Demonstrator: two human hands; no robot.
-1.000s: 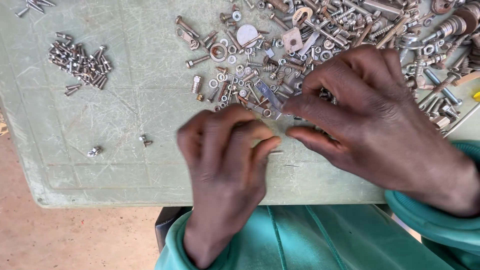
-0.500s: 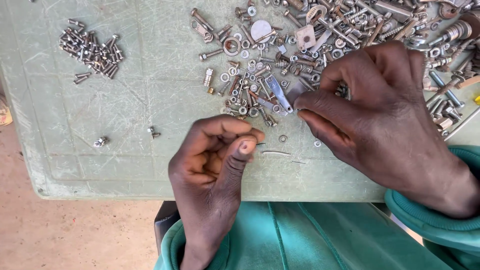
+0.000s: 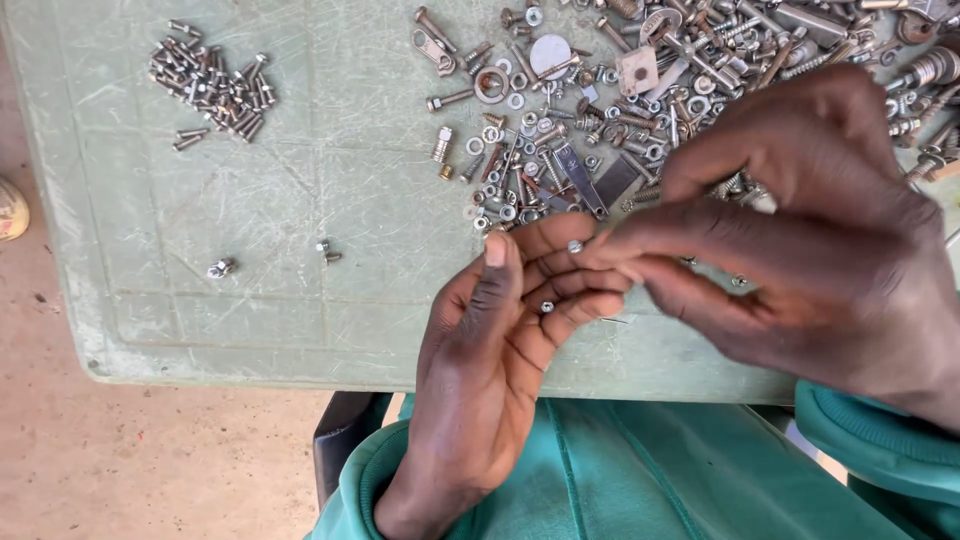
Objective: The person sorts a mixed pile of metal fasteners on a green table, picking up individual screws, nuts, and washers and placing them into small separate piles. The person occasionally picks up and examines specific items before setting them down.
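While left hand (image 3: pixel 490 370) lies cupped open, two small screws (image 3: pixel 547 307) rest on its fingers (right hand (image 3: pixel 800 250) pinches at one), above desk (image 3: pixel 300 300).

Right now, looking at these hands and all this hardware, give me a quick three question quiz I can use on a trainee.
1. True or false: the left hand is turned palm up with small screws lying on its fingers.
2. Where does the small sorted pile of bolts lie on the green tray? A) far left corner, B) centre, C) near right edge.
3. What is the right hand doing with its fingertips?

Key
1. True.
2. A, apart from the big mixed heap of hardware at the far right.
3. They meet the left hand's fingertips, pinching at a small screw there.
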